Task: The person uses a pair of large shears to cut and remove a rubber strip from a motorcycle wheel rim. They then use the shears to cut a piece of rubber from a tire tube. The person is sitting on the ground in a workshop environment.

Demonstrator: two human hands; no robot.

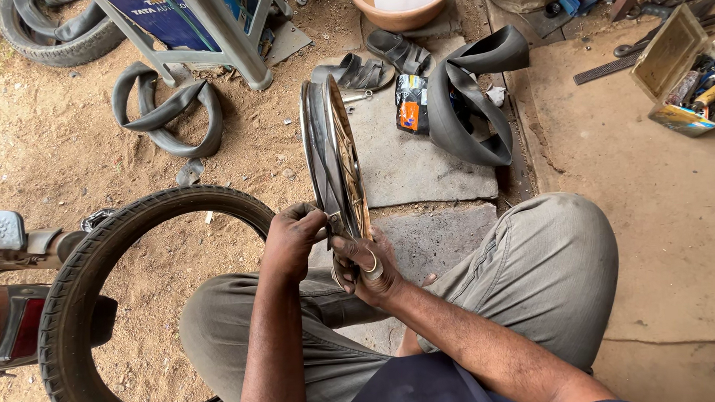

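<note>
A metal wheel rim (333,142) stands upright on edge between my knees, seen nearly edge-on, with a dark rubber strip along its channel. My left hand (293,239) grips the rim's near edge from the left. On the right side of that edge, my right hand (365,264), with a ring on one finger, clasps the rim. A black tyre (78,266) leans upright to my left, touching my left knee.
Loose black inner tubes lie on the dirt (167,112) and on the stone slab (469,102). A pair of sandals (384,57), an orange basin (402,5), a grey stand leg (233,47) and an open toolbox (686,74) are farther off. A motorcycle part (10,245) is at left.
</note>
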